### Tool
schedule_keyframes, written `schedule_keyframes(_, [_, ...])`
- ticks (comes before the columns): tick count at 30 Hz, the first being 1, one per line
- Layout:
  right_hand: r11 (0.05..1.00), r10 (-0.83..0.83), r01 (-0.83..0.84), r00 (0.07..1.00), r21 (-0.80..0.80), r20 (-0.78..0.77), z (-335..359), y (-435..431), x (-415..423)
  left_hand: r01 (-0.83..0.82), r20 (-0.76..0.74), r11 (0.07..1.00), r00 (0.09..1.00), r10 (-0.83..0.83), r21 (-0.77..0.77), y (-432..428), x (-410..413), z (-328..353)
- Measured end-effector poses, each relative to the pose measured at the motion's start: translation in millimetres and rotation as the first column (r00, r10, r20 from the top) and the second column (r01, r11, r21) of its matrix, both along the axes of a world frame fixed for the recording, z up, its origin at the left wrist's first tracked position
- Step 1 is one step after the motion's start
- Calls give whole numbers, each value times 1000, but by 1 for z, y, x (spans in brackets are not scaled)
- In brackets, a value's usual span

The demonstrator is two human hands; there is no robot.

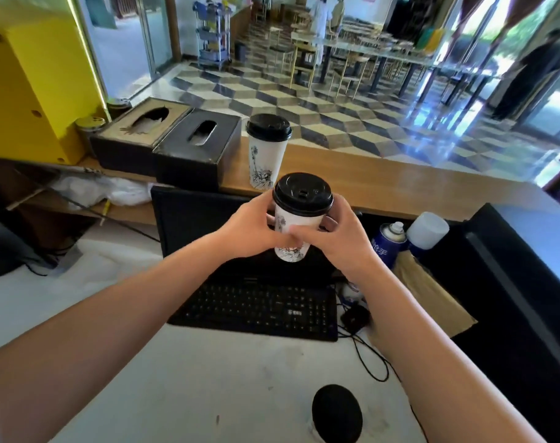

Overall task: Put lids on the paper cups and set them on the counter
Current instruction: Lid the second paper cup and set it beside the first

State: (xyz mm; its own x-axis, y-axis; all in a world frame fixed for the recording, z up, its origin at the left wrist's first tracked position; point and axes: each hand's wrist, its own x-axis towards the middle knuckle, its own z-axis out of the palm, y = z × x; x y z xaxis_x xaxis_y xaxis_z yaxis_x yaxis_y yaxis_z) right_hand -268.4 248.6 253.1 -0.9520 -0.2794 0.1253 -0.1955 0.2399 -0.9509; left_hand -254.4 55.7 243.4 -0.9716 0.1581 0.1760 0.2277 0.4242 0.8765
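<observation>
I hold a white paper cup point(292, 230) with dark line drawings in the air over the keyboard, and a black lid point(302, 195) sits on its top. My left hand point(251, 230) wraps its left side and my right hand point(339, 241) wraps its right side, fingers overlapping at the front. A second white paper cup point(266, 158) with a black lid point(268, 126) stands upright on the wooden counter point(384, 183) just behind the held one.
Two black tissue boxes point(182, 145) stand on the counter left of the standing cup, beside a yellow cabinet point(29, 84). Below are a black keyboard point(259, 308), a monitor back, spray cans point(389, 239), cables and a round black object point(336, 414) on the white desk.
</observation>
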Motion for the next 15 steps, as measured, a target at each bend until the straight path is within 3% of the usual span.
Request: schedule_keyframes(15, [997, -9, 2, 995, -82, -95, 46, 37, -103, -30, -66, 1000, 997, 30, 1, 44, -111, 51])
